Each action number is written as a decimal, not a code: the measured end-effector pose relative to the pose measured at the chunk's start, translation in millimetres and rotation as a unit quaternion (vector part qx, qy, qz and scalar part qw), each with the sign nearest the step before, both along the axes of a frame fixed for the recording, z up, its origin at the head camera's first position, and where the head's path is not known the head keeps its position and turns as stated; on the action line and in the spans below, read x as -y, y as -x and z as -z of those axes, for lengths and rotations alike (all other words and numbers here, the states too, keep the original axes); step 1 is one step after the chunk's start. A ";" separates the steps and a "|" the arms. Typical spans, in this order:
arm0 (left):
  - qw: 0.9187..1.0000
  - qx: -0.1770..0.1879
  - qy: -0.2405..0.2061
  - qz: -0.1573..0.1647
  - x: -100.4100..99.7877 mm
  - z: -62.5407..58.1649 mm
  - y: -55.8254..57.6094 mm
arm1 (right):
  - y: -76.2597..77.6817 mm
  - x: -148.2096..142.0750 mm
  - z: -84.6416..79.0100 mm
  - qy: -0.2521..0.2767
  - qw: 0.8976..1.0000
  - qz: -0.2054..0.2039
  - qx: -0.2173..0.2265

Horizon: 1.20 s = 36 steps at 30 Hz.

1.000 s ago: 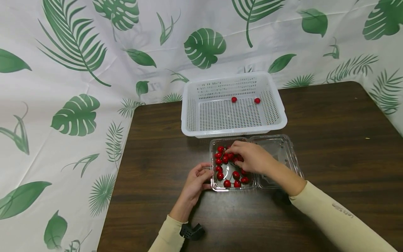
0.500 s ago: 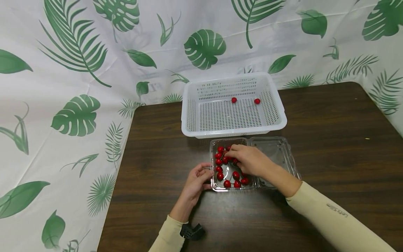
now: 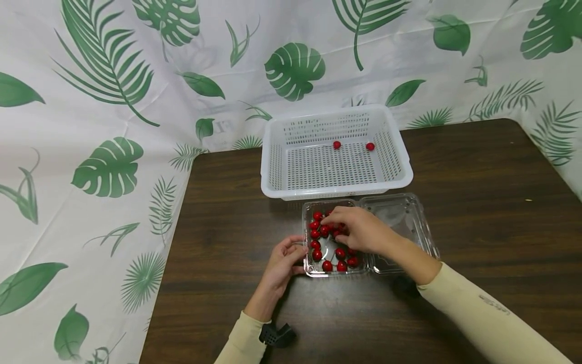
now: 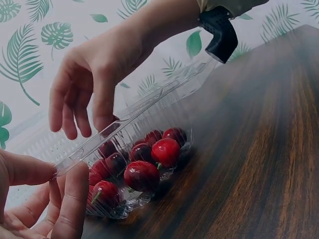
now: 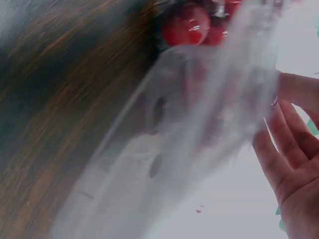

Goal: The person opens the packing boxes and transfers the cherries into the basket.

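Observation:
A clear plastic clamshell container [image 3: 335, 274] holds several dark red cherries [image 3: 317, 255], a few with green stems in the left wrist view. My left hand [image 3: 281, 265] pinches the container's left rim between thumb and fingers. Over the cherries, my right hand [image 3: 364, 230] reaches in from the right with its fingers pointing down. Its thumb and fingers are apart, and one fingertip is close to a cherry [image 4: 107, 148]. Some cherries are hidden under this hand. The container's lid [image 3: 402, 217] lies folded back to the right, beneath the right forearm.
Behind the container stands a white perforated basket [image 3: 336, 193] with two cherries [image 3: 337, 145] in it. Dark wooden tabletop [image 3: 218, 227] extends to both sides. A leaf-printed white sheet [image 3: 245, 60] hangs behind and to the left.
The right hand has shifted slightly among the cherries, its thumb and fingers spreading farther apart. The left hand stays on the rim, and the cherries in the basket are unmoved.

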<state>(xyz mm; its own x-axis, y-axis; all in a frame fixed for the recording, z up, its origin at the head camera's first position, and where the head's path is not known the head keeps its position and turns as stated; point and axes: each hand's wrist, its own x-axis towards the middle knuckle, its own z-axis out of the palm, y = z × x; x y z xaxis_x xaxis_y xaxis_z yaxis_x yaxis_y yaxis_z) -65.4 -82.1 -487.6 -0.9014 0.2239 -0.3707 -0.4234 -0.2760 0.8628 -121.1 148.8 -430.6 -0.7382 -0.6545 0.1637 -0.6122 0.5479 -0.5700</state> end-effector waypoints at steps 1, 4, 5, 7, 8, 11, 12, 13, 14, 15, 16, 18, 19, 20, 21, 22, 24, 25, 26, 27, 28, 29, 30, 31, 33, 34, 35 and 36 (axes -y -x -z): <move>1.000 0.001 0.001 0.000 0.1 -0.2 -0.1 | -0.2 0.2 -1.3 0.012 1.000 0.000 0.007; 1.000 0.002 0.003 0.000 0.1 -0.8 -0.4 | -0.7 0.8 -5.1 0.036 0.999 0.003 0.019; 1.000 0.001 0.002 0.000 0.0 -0.9 -0.3 | -0.8 1.0 -6.8 0.043 0.999 0.005 0.021; 1.000 0.000 0.000 -0.001 -0.2 -1.3 -0.1 | -0.7 1.4 -9.7 0.056 0.998 0.008 0.021; 1.000 -0.001 -0.001 -0.001 -0.3 -1.3 -0.1 | -0.7 1.6 -11.4 0.060 0.998 0.011 0.020; 1.000 -0.001 -0.002 -0.001 -0.3 -1.0 0.0 | 0.3 0.9 -17.1 0.076 0.997 0.024 0.019; 1.000 -0.001 -0.002 -0.001 -0.2 -1.0 0.0 | 0.8 0.4 -19.2 0.081 0.996 0.030 0.020; 1.000 -0.001 -0.002 -0.001 -0.2 -1.0 -0.1 | 1.3 -0.2 -21.9 0.088 0.995 0.036 0.025; 1.000 -0.001 -0.002 -0.001 -0.1 -1.0 -0.2 | 1.9 -1.2 -24.7 0.097 0.994 0.043 0.031; 1.000 -0.002 -0.002 0.001 -0.1 -0.8 -0.2 | 2.9 -2.4 -27.6 0.107 0.992 0.049 0.037; 1.000 -0.002 -0.001 0.001 -0.1 -0.7 -0.2 | 4.0 -3.6 -30.7 0.117 0.991 0.055 0.045; 1.000 -0.003 0.000 0.002 -0.1 -0.9 -0.3 | 6.7 -6.8 -36.4 0.139 0.986 0.068 0.062; 1.000 -0.002 0.000 0.001 -0.1 -0.8 -0.1 | 8.4 -8.8 -38.9 0.150 0.984 0.075 0.069; 1.000 -0.002 0.001 0.001 0.0 -0.8 0.1 | 10.5 -11.1 -40.8 0.157 0.981 0.084 0.075; 1.000 -0.001 0.001 0.001 0.0 -0.6 0.3 | 12.7 -13.8 -42.7 0.164 0.979 0.091 0.078; 1.000 0.000 0.001 -0.001 0.0 -0.5 0.5 | 15.2 -16.5 -44.1 0.171 0.977 0.097 0.082; 1.000 -0.001 0.000 -0.001 0.2 0.0 1.0 | 19.4 -22.3 -47.0 0.185 0.972 0.115 0.087; 1.000 -0.001 -0.001 -0.001 0.2 0.4 1.2 | 21.6 -25.5 -48.2 0.191 0.970 0.125 0.089; 1.000 -0.002 -0.002 0.000 0.3 0.7 1.2 | 23.7 -28.3 -49.8 0.197 0.966 0.136 0.093; 1.000 -0.003 -0.002 0.000 0.4 1.0 1.2 | 25.9 -30.9 -51.2 0.205 0.963 0.146 0.094; 1.000 -0.004 -0.002 0.000 0.5 1.2 1.1 | 28.5 -33.5 -51.7 0.213 0.959 0.160 0.094; 1.000 -0.007 0.000 0.002 0.6 1.7 1.0 | 31.1 -36.1 -52.5 0.219 0.956 0.174 0.092; 1.000 -0.007 0.001 0.002 0.7 1.6 0.9 | 34.0 -38.6 -52.7 0.225 0.951 0.191 0.089; 1.000 -0.005 0.001 0.002 0.8 1.8 0.7 | 37.8 -41.2 -52.1 0.234 0.946 0.206 0.086; 1.000 -0.005 0.001 0.001 0.9 1.7 0.4 | 45.0 -46.2 -50.8 0.249 0.936 0.235 0.075; 1.000 -0.005 0.000 0.001 1.0 1.9 0.5 | 48.5 -48.6 -49.8 0.255 0.932 0.248 0.068; 1.000 -0.007 0.000 0.002 1.0 1.8 0.6 | 51.1 -50.3 -49.4 0.260 0.928 0.260 0.063; 1.000 -0.006 -0.001 0.001 1.1 1.6 0.7 | 53.6 -51.9 -48.3 0.266 0.923 0.271 0.060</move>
